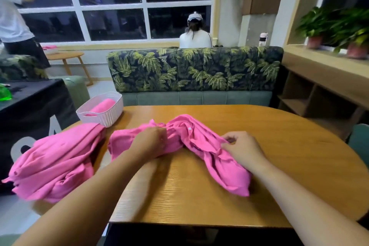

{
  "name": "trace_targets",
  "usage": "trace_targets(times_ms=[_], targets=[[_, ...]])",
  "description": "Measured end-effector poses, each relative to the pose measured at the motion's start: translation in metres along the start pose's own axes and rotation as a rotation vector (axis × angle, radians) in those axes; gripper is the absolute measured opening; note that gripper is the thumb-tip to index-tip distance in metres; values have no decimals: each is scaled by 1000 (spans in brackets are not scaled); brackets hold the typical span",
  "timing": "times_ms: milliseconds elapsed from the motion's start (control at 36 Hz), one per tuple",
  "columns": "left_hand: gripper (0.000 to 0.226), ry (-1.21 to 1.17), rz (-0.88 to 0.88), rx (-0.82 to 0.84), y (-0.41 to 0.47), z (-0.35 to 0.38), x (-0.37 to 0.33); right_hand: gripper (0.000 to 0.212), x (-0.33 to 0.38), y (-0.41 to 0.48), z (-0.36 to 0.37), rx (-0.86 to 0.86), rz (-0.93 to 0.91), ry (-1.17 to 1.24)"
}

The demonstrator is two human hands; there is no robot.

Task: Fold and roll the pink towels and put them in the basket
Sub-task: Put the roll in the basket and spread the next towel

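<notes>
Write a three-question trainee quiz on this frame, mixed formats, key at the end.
1. True or false: the basket already holds a rolled pink towel.
2. Multiple choice: where is the spare pink pile? A) on the sofa; B) draped over the left edge of the table; C) inside the basket.
3. Short answer: which grips the crumpled towel at mid-table, the left hand, the right hand, or both?

Key: 1 true. 2 B. 3 both.
</notes>
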State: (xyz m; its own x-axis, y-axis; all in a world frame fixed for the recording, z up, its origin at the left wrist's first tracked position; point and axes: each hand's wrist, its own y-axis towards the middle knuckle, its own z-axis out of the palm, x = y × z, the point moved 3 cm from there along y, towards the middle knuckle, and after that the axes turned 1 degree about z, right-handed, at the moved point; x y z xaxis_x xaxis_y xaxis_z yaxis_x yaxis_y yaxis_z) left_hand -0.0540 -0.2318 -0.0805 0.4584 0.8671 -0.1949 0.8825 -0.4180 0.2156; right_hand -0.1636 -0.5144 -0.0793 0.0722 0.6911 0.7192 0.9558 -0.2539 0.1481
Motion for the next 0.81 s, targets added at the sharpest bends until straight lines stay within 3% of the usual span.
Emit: trace_targets(times_ms=[56, 139, 250, 361, 417, 472, 528, 556, 611, 694, 722, 806], targets=[[23, 36, 82, 119, -14, -9, -17, 20, -5, 8, -19, -124, 24, 2], [6, 109, 176, 306, -36, -14, -36, 21, -12, 20, -47, -270, 24, 1], [7, 99, 315, 625, -56, -17, -73, 17, -19, 36, -58, -192, 0, -120], [14, -75, 466, 407, -43, -41, -98, 25, -7, 37, -61, -133, -42, -402], [18, -128, 392, 224, -26, -56, -97, 51, 1, 32, -60, -50, -7, -545], [37, -54, 274, 104, -6, -63, -88, 85, 1, 25, -55, 123, 101, -652], [64, 140, 117, 123, 11, -60, -73, 109, -6, 20, -48, 320, 201, -737], [74, 159, 47, 182, 19, -52, -63, 110, -11, 18, -46, 392, 209, -798], [77, 68, -38, 305, 26, -38, -55, 90, -17, 22, -43, 438, 161, -868], [38, 69, 9, 367, 33, -24, -58, 45, -19, 39, -56, 232, 2, -763], [26, 99, 34, 386, 34, -22, -61, 47, -22, 48, -62, 92, -52, -708], [32, -71, 33, 520, 36, -18, -69, 65, -26, 64, -80, -319, -95, -698]])
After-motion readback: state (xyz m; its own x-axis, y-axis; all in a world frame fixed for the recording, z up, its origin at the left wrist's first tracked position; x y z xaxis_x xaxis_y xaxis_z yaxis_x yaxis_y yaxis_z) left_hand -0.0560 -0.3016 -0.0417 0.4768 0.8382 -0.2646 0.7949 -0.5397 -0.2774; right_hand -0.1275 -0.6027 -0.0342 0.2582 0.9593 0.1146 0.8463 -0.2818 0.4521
